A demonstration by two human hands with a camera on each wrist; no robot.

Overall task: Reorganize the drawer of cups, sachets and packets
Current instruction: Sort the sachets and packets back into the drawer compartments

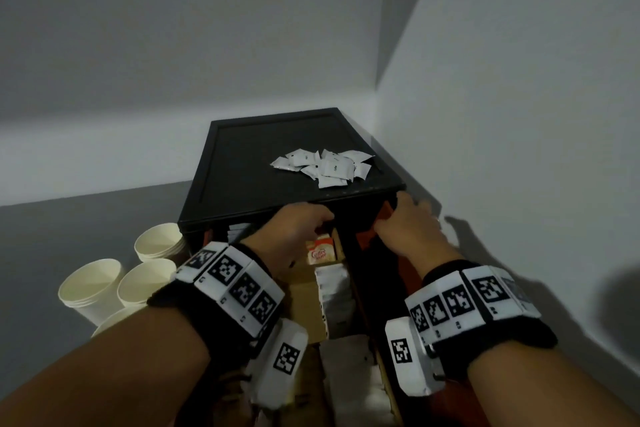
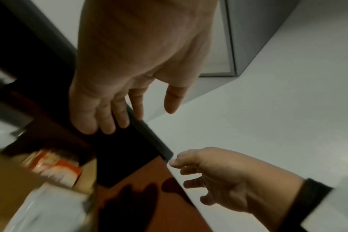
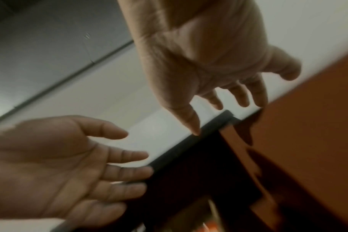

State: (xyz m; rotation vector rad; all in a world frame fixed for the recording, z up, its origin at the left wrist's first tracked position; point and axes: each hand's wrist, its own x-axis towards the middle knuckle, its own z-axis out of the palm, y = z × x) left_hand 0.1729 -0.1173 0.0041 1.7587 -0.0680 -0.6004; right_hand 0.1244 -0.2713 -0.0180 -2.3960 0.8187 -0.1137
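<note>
A black box [image 1: 263, 163] stands in the corner with its drawer [image 1: 301, 291] pulled out toward me. Several white sachets [image 1: 325, 166] lie loose on the box top. Inside the drawer I see Coffee mate sachets [image 1: 320, 253] and a row of white packets [image 1: 334, 295]; the reddish right compartment [image 2: 141, 177] looks bare. My left hand [image 1: 298, 229] reaches under the box's front edge above the Coffee mate sachets, fingers [image 2: 109, 124] straight and holding nothing. Over the right compartment, beside the wall, my right hand [image 1: 405, 218] hovers with its fingers [image 3: 242, 100] spread loosely and empty.
Several stacks of paper cups [image 1: 152, 274] stand on the grey counter left of the box. A white wall [image 1: 502, 149] runs close along the right side of the box and drawer. Another wall closes the back.
</note>
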